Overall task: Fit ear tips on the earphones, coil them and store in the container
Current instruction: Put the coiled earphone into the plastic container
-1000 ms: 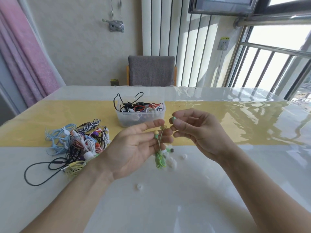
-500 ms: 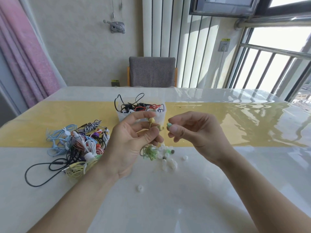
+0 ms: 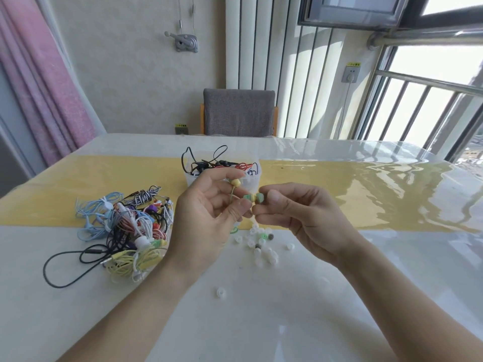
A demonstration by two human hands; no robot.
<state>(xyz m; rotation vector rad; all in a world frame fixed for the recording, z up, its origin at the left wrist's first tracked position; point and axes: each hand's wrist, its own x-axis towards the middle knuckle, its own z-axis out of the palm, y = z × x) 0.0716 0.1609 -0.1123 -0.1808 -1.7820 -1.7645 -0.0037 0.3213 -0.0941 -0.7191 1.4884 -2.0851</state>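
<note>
Earphones (image 3: pixel 125 226) wait in a pile; some fill the container (image 3: pixel 251 178). Left hand (image 3: pixel 206 218) pinches an earbud (image 3: pixel 248 197); right hand (image 3: pixel 300 215) pinches a green tip (image 3: pixel 259 197). Coiling comes later.

A green ear tip (image 3: pixel 259 197) meets a yellow-and-green earbud (image 3: pixel 248 197). At nine o'clock, the cable pile (image 3: pixel 125 226) mixes pale blue, yellow, orange, white, black-and-white stripes. A yellow band (image 3: pixel 366 194) crosses the white table (image 3: pixel 261 322).

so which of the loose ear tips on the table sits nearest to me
The single clear ear tip lying by itself on the white table, closest to you. The other loose tips are bunched together farther away, under the hands.
</note>
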